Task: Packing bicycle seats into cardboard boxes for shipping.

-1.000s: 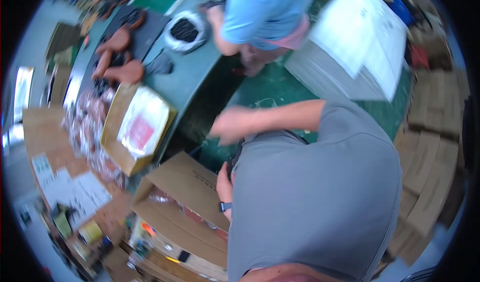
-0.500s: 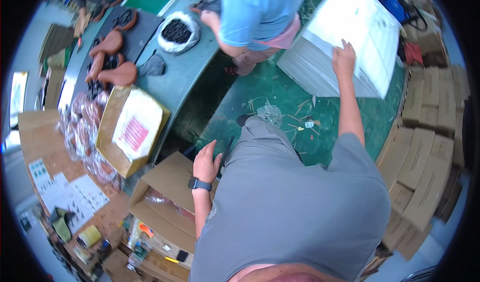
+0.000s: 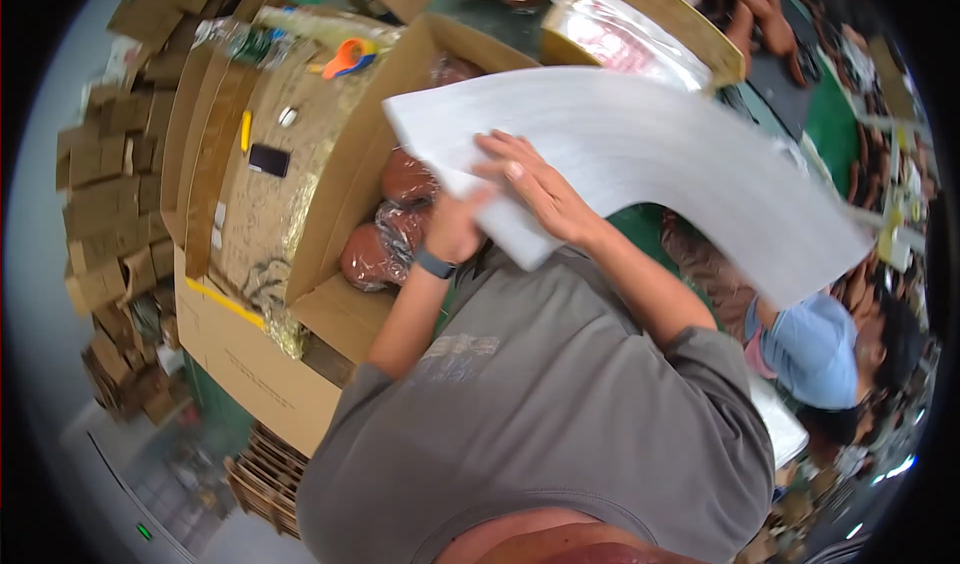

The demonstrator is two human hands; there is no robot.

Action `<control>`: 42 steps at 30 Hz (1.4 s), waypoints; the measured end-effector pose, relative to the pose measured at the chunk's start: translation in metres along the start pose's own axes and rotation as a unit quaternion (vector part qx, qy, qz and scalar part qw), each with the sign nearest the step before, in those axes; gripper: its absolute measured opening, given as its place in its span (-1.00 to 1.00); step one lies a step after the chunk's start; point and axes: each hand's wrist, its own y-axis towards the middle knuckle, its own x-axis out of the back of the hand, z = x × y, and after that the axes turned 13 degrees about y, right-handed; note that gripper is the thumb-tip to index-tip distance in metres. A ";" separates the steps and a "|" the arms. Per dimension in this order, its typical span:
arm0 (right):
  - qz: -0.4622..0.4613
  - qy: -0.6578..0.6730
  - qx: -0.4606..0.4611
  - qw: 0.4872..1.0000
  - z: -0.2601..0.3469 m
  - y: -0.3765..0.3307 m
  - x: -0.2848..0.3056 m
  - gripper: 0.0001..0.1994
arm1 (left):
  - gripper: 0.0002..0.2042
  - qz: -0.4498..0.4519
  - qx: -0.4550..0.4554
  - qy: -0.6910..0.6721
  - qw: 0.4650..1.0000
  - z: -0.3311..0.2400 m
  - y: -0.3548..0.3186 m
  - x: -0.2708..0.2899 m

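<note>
Both hands (image 3: 500,204) now grip white sheets (image 3: 640,154) (lifted) — over carton (image 3: 340,314)

Even, diffuse overhead light is filling the scene, leaving it bright and throwing only soft, faint shadows. The white foam sheet (image 3: 640,154) is catching the most light and nearly washing out, and its right end is smearing with motion blur. Glare is glinting off the clear plastic bag (image 3: 625,39) at the top. The fisheye lens is bending straight carton edges into curves, and the black surround is closing in as a round vignette. Toward the rim, detail is softening and the stacked cardboard (image 3: 100,194) is looking squeezed.
</note>
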 end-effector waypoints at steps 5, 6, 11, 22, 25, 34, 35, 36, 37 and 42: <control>0.218 -0.513 0.147 0.817 -0.094 0.133 -0.026 -0.40 | -0.45 -0.349 -0.017 -0.011 0.937 0.060 -0.041 0.257; 0.212 -0.521 0.148 0.814 -0.124 0.152 -0.014 -0.40 | -0.45 -0.392 0.026 -0.026 0.919 0.081 -0.066 0.298; 0.377 -0.566 0.010 0.733 -0.192 0.239 0.031 -0.46 | -0.46 -0.641 0.203 0.105 0.733 0.186 -0.171 0.420; -0.238 -0.441 -0.261 0.825 -0.133 0.458 0.276 0.19 | -0.31 -0.472 -0.101 0.343 0.806 0.001 0.103 0.109; -0.168 -0.264 -0.151 0.938 -0.127 0.449 0.309 0.23 | -0.31 -0.366 -0.124 0.188 0.903 -0.055 0.204 -0.027; -0.058 -0.427 0.104 0.896 -0.034 0.409 0.480 -0.62 | -0.27 -0.362 -0.070 -0.123 0.921 -0.081 0.268 -0.169; -0.043 -0.549 0.098 0.829 -0.069 0.425 0.522 -0.70 | -0.33 -0.364 -0.099 -0.125 0.918 -0.085 0.257 -0.169; -0.026 -0.660 0.092 0.745 -0.096 0.438 0.553 -0.78 | -0.40 -0.366 -0.128 -0.127 0.913 -0.089 0.247 -0.167; -0.018 -0.657 0.091 0.748 -0.107 0.448 0.563 -0.78 | -0.42 -0.389 -0.139 -0.128 0.902 -0.088 0.236 -0.163; 0.042 -0.689 0.048 0.722 -0.124 0.467 0.558 -0.74 | -0.44 -0.436 -0.165 -0.128 0.875 -0.077 0.173 -0.127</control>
